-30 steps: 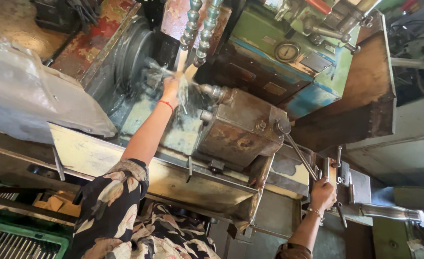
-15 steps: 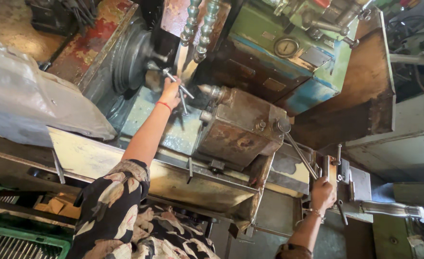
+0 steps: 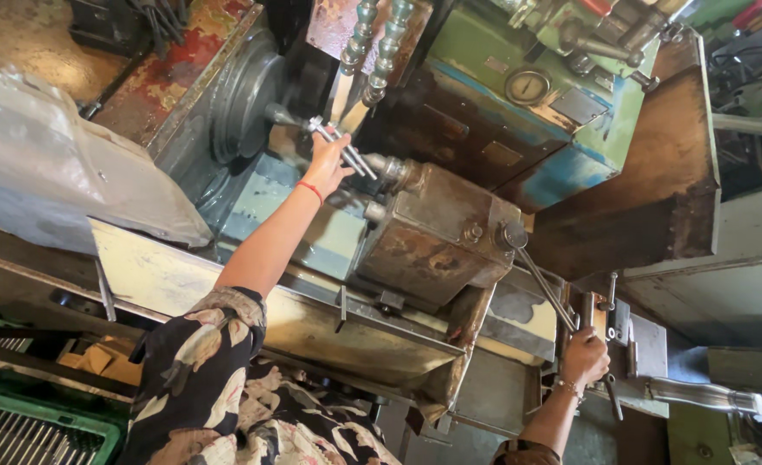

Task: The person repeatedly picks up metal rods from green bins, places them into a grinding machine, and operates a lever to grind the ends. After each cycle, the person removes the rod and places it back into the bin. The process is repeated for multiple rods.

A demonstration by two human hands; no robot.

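So the big old lathe (image 3: 450, 232) fills the room, green and rusty. Left hand (image 3: 327, 159) is stretched up by the round chuck (image 3: 247, 108), wrapped around a bundle of thin metal rods (image 3: 339, 145). Right hand (image 3: 584, 357) is clamped on the long lever handle (image 3: 543, 284) at the lathe's lower right edge.

The worn lathe bed (image 3: 312, 224) carries a rusty metal block (image 3: 437, 241) just right of the left hand's fingers (image 3: 329, 151).
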